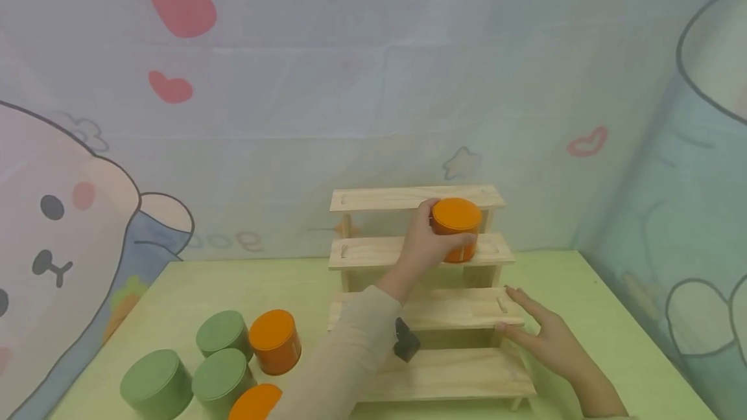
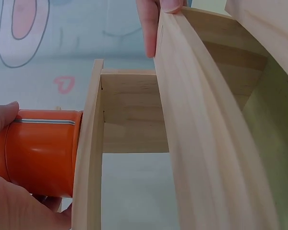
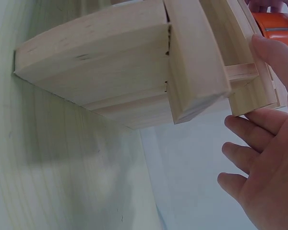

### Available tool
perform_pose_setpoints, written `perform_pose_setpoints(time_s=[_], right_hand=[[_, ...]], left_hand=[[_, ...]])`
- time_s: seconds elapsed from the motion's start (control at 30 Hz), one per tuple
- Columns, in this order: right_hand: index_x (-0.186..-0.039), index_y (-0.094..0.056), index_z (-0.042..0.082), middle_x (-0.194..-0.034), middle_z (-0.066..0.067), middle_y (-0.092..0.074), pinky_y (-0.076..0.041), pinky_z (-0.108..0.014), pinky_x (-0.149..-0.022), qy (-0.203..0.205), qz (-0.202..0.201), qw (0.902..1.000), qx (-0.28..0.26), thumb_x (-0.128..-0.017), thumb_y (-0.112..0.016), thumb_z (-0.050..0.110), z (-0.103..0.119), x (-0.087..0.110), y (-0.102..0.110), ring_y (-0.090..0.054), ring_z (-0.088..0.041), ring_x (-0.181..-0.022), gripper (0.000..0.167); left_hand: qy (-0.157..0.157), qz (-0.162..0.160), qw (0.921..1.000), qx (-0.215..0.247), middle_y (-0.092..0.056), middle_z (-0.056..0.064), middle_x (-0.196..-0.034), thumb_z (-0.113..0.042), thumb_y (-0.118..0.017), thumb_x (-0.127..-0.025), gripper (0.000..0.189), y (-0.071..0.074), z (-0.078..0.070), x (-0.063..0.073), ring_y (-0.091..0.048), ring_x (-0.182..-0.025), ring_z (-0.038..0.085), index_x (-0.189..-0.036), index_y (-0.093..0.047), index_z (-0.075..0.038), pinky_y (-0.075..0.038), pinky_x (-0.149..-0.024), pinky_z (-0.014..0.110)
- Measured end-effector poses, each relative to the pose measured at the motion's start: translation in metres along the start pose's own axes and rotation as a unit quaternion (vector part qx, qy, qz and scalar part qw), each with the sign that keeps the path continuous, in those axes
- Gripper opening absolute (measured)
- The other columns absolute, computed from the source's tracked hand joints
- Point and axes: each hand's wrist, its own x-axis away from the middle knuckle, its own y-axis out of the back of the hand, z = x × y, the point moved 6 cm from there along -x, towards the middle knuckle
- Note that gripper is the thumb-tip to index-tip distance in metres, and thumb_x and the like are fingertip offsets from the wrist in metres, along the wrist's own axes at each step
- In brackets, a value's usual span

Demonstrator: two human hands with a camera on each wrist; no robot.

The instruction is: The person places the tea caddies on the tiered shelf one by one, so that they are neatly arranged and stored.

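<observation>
Gripping an orange canister [image 1: 457, 214], the left hand [image 1: 427, 244] partly hides it; the outspread right hand [image 1: 548, 337] touches shelving [image 1: 455, 308].

A glossy orange cylindrical canister with a flat lid [image 1: 457, 214], gripped by the left hand [image 1: 423, 240], stands upright near the right end of the second-highest board of a stepped, four-board pale wooden rack [image 1: 367, 251]; the right hand [image 1: 551, 340] holds its third board's right end.
</observation>
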Motion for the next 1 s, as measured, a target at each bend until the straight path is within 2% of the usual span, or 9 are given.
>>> perform_pose_setpoints(time_s=[0.27,0.5,0.7,1.0], right_hand=[[-0.148,-0.036,0.003,-0.151,-0.027,-0.030,-0.029,-0.073,-0.098,0.001,-0.001,1.0000,0.000,-0.092,-0.064,0.038,0.0038,0.0026,0.0015,-0.026,-0.053,-0.135,0.071],[-0.148,-0.035,0.004,-0.152,-0.027,-0.029,-0.029,-0.073,-0.098,-0.002,0.003,1.0000,-0.007,-0.092,-0.064,0.038,0.0041,0.0025,0.0012,-0.026,-0.053,-0.136,0.072],[-0.148,-0.035,0.004,-0.151,-0.027,-0.029,-0.029,-0.073,-0.098,0.001,0.004,1.0000,-0.004,-0.092,-0.064,0.038,0.0054,0.0022,0.0005,-0.026,-0.054,-0.135,0.072],[-0.149,-0.034,0.004,-0.152,-0.027,-0.027,-0.029,-0.074,-0.097,-0.007,0.008,0.9999,-0.004,-0.092,-0.064,0.038,0.0047,0.0020,0.0019,-0.025,-0.054,-0.135,0.072]], left_hand=[[-0.003,-0.008,1.0000,-0.001,-0.054,0.001,-0.123,-0.015,-0.083,-0.075,0.075,-0.0046,-0.0007,0.0002,-0.056,-0.107,0.019,-0.137,-0.042,-0.012,-0.049,-0.094,0.039],[0.014,-0.022,0.9996,-0.005,-0.051,0.001,-0.126,-0.018,-0.083,-0.075,0.077,-0.0049,0.0023,0.0001,-0.054,-0.110,0.020,-0.140,-0.041,-0.013,-0.048,-0.097,0.039],[0.013,-0.029,0.9995,-0.005,-0.050,0.002,-0.127,-0.017,-0.083,-0.074,0.078,-0.0037,0.0033,0.0000,-0.054,-0.111,0.020,-0.140,-0.041,-0.012,-0.047,-0.097,0.039],[0.016,-0.026,0.9995,-0.012,-0.046,0.008,-0.136,-0.020,-0.085,-0.073,0.090,-0.0043,0.0028,0.0012,-0.051,-0.119,0.024,-0.147,-0.033,-0.010,-0.044,-0.102,0.041]])
